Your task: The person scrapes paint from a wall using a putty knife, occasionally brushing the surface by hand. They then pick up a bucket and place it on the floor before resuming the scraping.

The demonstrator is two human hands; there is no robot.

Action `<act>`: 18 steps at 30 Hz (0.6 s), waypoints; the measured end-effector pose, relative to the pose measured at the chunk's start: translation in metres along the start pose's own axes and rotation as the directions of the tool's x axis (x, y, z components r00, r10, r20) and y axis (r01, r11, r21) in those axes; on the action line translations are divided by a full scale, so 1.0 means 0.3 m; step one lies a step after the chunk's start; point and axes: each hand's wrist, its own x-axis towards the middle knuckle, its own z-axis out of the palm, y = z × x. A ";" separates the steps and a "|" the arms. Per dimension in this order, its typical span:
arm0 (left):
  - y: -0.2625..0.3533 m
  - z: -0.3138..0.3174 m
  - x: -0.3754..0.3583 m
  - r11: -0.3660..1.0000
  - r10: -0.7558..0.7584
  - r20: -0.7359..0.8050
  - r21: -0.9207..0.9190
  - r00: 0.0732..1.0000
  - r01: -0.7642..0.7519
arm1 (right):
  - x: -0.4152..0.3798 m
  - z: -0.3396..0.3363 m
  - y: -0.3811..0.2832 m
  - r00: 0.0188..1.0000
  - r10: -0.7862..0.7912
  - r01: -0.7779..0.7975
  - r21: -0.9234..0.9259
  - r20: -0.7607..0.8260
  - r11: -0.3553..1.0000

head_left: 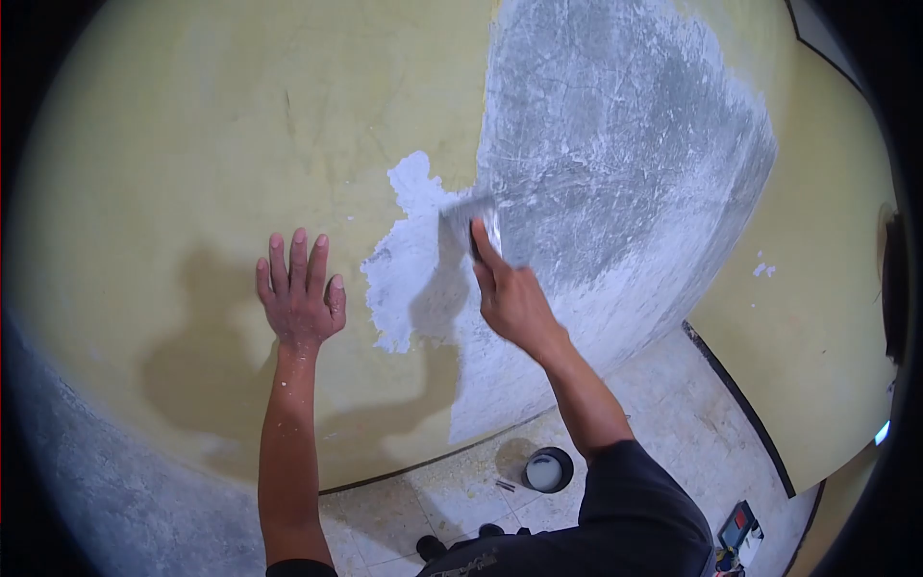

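Note:
My left hand [302, 298] lies flat on the yellow wall [385, 87], its fingers spread and pointing up, with nothing in it. White specks dot the skin of that hand and forearm. In my right hand [514, 293] is a wide flat scraper [468, 208], its index finger stretched along it. The blade, slightly blurred, is against the wall by the top right of a ragged white patch [394, 279] where the yellow coat is gone. Beside it on the right spreads a large grey and white bare area [615, 135].
Below, a dark bucket [548, 469] with whitish contents stands on the tiled floor [385, 519], which is strewn with flakes. Dark skirting [735, 404] edges the wall at the right. A box with assorted items [738, 527] sits at the bottom right.

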 end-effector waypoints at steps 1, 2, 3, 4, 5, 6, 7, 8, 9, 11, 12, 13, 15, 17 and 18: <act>-0.004 0.006 0.009 1.000 -0.003 -0.011 0.008 1.000 0.003 | -0.014 0.026 0.040 0.999 -0.036 0.036 -0.015 0.017 0.999; -0.001 0.008 0.007 1.000 -0.002 -0.023 0.015 1.000 0.003 | 0.003 0.021 0.023 0.997 -0.071 0.071 0.027 -0.007 0.997; 0.003 0.005 0.000 1.000 0.004 -0.026 0.020 1.000 -0.004 | 0.018 0.020 0.005 0.997 -0.073 0.073 0.033 -0.002 0.997; 0.002 0.005 0.006 1.000 0.008 -0.020 0.024 1.000 -0.008 | 0.042 0.019 -0.015 0.999 -0.045 0.045 0.012 -0.021 0.999; 0.001 -0.002 0.003 1.000 0.022 -0.005 0.022 1.000 -0.022 | 0.051 0.006 -0.051 0.999 -0.009 0.009 -0.002 -0.031 1.000; 0.002 -0.007 0.003 0.999 0.031 0.004 0.020 1.000 -0.031 | 0.054 -0.021 -0.066 0.997 0.064 -0.065 0.017 0.047 0.998; 0.007 -0.006 0.011 0.999 0.024 0.003 0.030 1.000 -0.024 | 0.060 -0.027 -0.055 0.997 0.053 -0.054 0.020 0.052 0.998; 0.011 -0.009 0.013 0.999 0.020 0.009 0.036 1.000 -0.020 | 0.048 -0.016 -0.039 0.999 0.021 -0.022 0.039 0.040 0.999; 0.010 -0.014 0.008 0.999 0.023 0.014 0.043 1.000 -0.023 | 0.039 -0.012 -0.043 1.000 -0.008 0.007 0.062 0.022 0.998; 0.022 -0.001 0.011 0.997 0.033 0.037 0.072 0.999 -0.035 | 0.065 -0.019 -0.066 0.999 0.040 -0.041 0.038 0.018 0.998; 0.047 -0.001 0.012 1.000 -0.021 0.054 0.022 0.998 0.020 | 0.050 -0.025 -0.073 0.996 0.085 -0.083 0.105 -0.012 0.991; 0.069 -0.005 0.008 0.997 -0.079 0.076 -0.020 0.994 0.081 | 0.034 -0.028 -0.083 0.991 0.127 -0.119 0.175 -0.032 0.977; 0.128 -0.034 0.030 0.994 0.029 0.267 -0.110 0.963 0.001 | -0.039 -0.076 -0.078 0.989 0.115 -0.092 0.221 -0.093 0.971; 0.203 -0.070 0.052 0.954 0.233 0.442 -0.276 0.866 -0.116 | -0.193 -0.086 -0.031 0.989 0.138 -0.147 0.285 0.052 0.947; 0.240 -0.087 0.042 0.915 0.319 0.428 -0.372 0.846 -0.157 | -0.299 -0.086 -0.001 0.945 0.202 -0.282 0.329 0.258 0.901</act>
